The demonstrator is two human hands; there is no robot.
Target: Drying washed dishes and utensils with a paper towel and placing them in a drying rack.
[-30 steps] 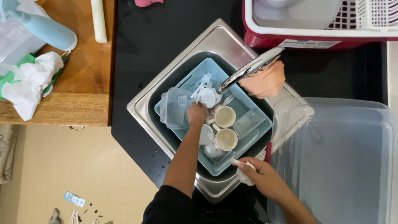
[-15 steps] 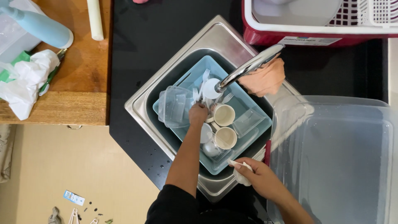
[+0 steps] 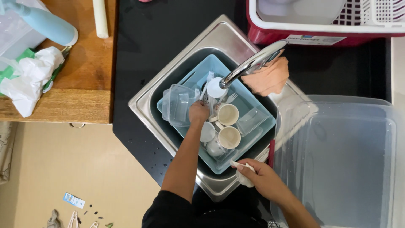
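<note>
A light blue basin (image 3: 261, 126) sits in the steel sink (image 3: 219, 38) and holds two cream cups (image 3: 228, 114), forks, clear plastic containers (image 3: 179, 103) and small bowls. My left hand (image 3: 198, 112) reaches down into the basin beside the clear containers and the forks; its fingers are hidden among the items, so what it grips is unclear. My right hand (image 3: 257, 179) rests at the sink's near edge, closed on a white cloth or sponge (image 3: 244, 177). The steel faucet (image 3: 253, 63) hangs over the basin.
An orange cloth (image 3: 268, 78) lies behind the faucet. A large clear plastic tub (image 3: 337, 160) stands at the right. A red and white dish rack (image 3: 320, 21) is at the back. A wooden counter (image 3: 80, 84) at left holds a blue bottle and white bags.
My left hand has shifted slightly toward the forks and clear containers. My right hand stays at the sink edge holding the white cloth.
</note>
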